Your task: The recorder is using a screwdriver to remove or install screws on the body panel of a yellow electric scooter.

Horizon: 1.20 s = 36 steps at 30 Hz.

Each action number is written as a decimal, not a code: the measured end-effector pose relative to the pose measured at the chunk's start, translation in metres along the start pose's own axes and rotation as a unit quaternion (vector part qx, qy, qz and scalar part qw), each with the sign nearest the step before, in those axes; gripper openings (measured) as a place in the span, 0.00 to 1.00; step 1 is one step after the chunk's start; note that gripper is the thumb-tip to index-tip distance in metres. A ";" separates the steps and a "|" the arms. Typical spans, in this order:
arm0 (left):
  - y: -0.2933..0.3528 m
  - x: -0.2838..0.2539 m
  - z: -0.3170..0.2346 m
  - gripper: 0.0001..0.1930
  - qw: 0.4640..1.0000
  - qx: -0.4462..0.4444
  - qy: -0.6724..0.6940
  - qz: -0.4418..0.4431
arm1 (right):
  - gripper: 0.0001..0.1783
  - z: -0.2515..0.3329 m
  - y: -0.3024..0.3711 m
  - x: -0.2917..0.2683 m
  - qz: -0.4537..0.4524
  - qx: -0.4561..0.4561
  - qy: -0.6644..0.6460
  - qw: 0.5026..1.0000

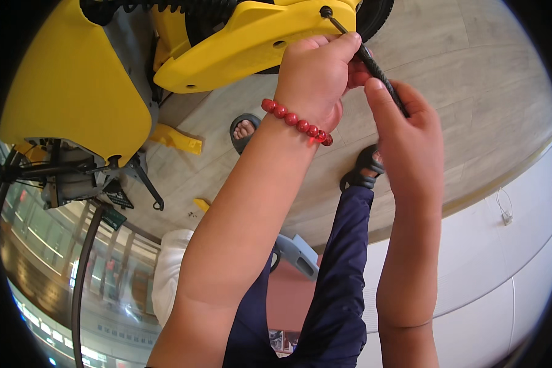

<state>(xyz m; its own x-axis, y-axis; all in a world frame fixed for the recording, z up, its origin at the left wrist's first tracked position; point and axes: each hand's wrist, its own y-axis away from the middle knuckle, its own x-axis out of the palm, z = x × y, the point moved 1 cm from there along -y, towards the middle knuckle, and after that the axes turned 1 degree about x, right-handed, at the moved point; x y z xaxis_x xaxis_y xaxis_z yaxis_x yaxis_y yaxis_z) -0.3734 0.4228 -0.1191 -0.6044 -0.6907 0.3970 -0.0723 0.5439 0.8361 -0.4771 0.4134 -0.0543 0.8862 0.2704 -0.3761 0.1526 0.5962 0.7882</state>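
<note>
A screwdriver point(379, 75) with a dark, textured handle slants across the upper middle, its tip at a dark bolt hole point(326, 11) in a yellow plastic cover point(245, 46). My left hand point(319, 76), a red bead bracelet at its wrist, closes round the shaft and front of the handle. My right hand point(408, 119) grips the rear of that handle between thumb and fingers. Two more holes show lower along the cover, and a black tyre point(374, 18) lies behind its right end. Whether a screw sits at the tip is too small to tell.
A large yellow body panel point(73, 92) of the vehicle stands at left, with a black lever point(147, 184) below it. A loose yellow piece point(176, 138) lies on the wood-look floor. My sandalled feet are below my arms, and a white wall point(466, 270) runs along the right.
</note>
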 end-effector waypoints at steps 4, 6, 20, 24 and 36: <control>-0.001 -0.003 -0.002 0.08 1.000 -0.005 0.016 0.013 | 0.21 0.000 0.006 0.013 -0.063 -0.153 0.192 0.967; -0.002 -0.006 -0.005 0.08 1.000 -0.009 0.011 0.027 | 0.19 -0.006 0.007 0.015 0.006 -0.018 0.002 1.000; -0.007 -0.007 0.004 0.09 1.000 -0.022 -0.013 0.007 | 0.15 -0.007 0.005 0.010 -0.059 -0.156 0.204 0.965; -0.006 -0.008 0.000 0.09 0.998 -0.054 -0.031 0.003 | 0.15 -0.006 -0.005 0.005 0.060 0.084 0.053 0.993; -0.004 -0.006 -0.004 0.10 0.997 -0.040 -0.072 -0.014 | 0.16 -0.010 0.003 0.000 0.149 0.127 -0.136 0.971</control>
<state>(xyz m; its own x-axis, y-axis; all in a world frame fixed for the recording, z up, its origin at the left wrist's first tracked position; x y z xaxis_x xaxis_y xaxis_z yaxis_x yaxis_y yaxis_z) -0.3666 0.4226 -0.1230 -0.7110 -0.6262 0.3199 -0.0307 0.4821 0.8756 -0.4811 0.4229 -0.0575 0.9851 0.1718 0.0029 -0.0563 0.3069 0.9501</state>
